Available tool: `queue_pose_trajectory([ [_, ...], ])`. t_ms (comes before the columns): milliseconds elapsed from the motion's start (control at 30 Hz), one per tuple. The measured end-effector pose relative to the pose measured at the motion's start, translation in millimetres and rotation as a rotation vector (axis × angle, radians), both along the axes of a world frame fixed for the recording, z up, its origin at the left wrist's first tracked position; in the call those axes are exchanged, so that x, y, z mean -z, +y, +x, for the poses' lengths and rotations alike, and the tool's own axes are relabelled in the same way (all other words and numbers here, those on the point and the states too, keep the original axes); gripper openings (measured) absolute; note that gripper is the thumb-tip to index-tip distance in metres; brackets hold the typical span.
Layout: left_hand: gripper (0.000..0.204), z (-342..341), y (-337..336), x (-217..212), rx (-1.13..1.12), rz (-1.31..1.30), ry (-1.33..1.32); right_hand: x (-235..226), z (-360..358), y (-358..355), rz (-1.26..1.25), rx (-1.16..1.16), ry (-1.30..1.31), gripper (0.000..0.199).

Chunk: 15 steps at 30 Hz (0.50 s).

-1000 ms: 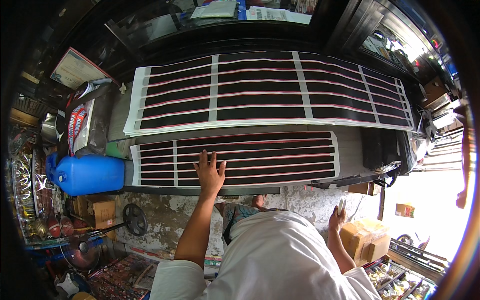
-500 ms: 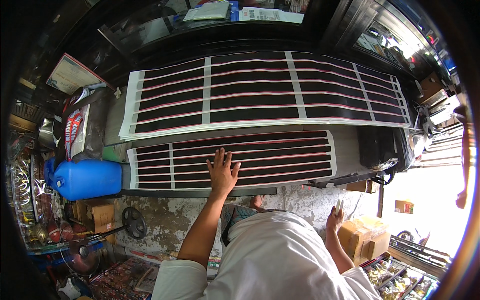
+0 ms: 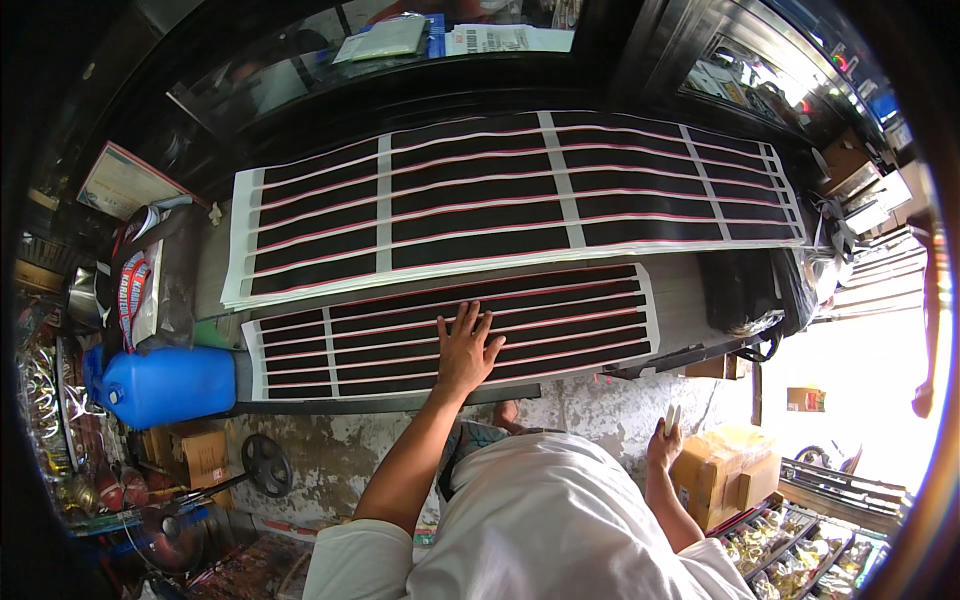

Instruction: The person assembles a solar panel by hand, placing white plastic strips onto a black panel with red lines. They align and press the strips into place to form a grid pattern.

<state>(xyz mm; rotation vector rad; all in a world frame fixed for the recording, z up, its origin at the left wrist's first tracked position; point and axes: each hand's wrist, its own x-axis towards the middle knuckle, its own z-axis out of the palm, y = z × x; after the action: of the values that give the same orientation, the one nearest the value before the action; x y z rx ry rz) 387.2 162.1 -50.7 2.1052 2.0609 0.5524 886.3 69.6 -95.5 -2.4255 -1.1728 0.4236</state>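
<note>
My left hand [image 3: 467, 352] lies flat with its fingers spread on the smaller sheet [image 3: 327, 352], which has long black bands parted by white and red lines. Nothing is in that hand. Beyond it rests a larger stack of similar banded sheets [image 3: 383, 205], with white edges and pale cross strips. At the right, away from the sheets, my right hand [image 3: 663, 446] is closed around a pale two-pronged tool [image 3: 673, 414] that looks like scissors. The prongs point up out of the fist; its handle is hidden by my fingers.
A blue jerrycan [image 3: 170, 385] stands by the bench's left end. A black bag [image 3: 738, 292] sits at the right end. Below are a taped cardboard box [image 3: 728, 475] and a fan [image 3: 172, 530]. Dark-framed glass [image 3: 400, 75] borders the back. Another person's arm shows at far right.
The view has shifted, and the bench things appear further left. My left hand has slid a little to the right along the smaller sheet. My right hand keeps its hold on the pale tool.
</note>
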Motion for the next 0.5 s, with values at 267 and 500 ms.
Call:
queue_pose_trajectory([
  [267, 0.060, 24, 20, -4, 0.083, 0.011, -0.019, 7, 14, -29, 0.046, 0.034, -0.020, 0.036],
  [500, 0.060, 34, 30, -3, 0.119, 0.038, 0.001, -4, 11, -54, 0.012, 0.091, -0.003, 0.035],
])
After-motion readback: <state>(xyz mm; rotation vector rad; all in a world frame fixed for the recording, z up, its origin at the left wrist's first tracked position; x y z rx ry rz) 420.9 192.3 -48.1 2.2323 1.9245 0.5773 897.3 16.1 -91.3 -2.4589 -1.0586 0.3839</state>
